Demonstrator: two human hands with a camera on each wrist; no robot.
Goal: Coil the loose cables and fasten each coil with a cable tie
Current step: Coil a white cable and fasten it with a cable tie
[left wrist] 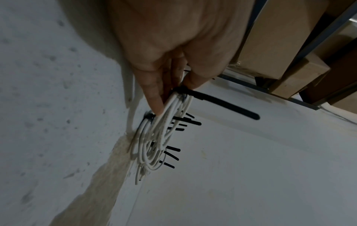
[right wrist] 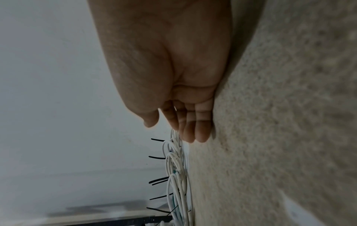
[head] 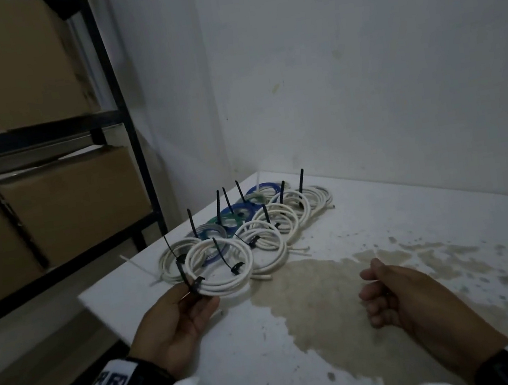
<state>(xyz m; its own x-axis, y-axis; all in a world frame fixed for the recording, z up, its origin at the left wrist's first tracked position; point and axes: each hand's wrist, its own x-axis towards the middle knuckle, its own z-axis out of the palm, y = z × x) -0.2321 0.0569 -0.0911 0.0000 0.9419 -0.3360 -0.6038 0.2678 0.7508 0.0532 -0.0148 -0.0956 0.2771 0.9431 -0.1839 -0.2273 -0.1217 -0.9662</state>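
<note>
My left hand [head: 194, 292] [left wrist: 173, 94] pinches a coiled white cable [head: 226, 288] [left wrist: 170, 116] at its black cable tie [head: 176, 260] [left wrist: 222, 104]. The tie's long tail sticks out, and the coil lies at the near-left end of a pile. That pile of tied coils [head: 250, 225] [right wrist: 177, 168] holds white, blue and green ones. Several black tie tails stand up from it. On the table to the right, my right hand [head: 372, 290] [right wrist: 172, 130] rests on its side, its fingers loosely curled and holding nothing.
The white table [head: 379, 224] has a large beige stain [head: 324, 296] under my right hand. A loose white tie [head: 136, 269] lies by the left table edge. A black shelf [head: 128, 128] with cardboard boxes [head: 70, 203] stands left. Walls close the back.
</note>
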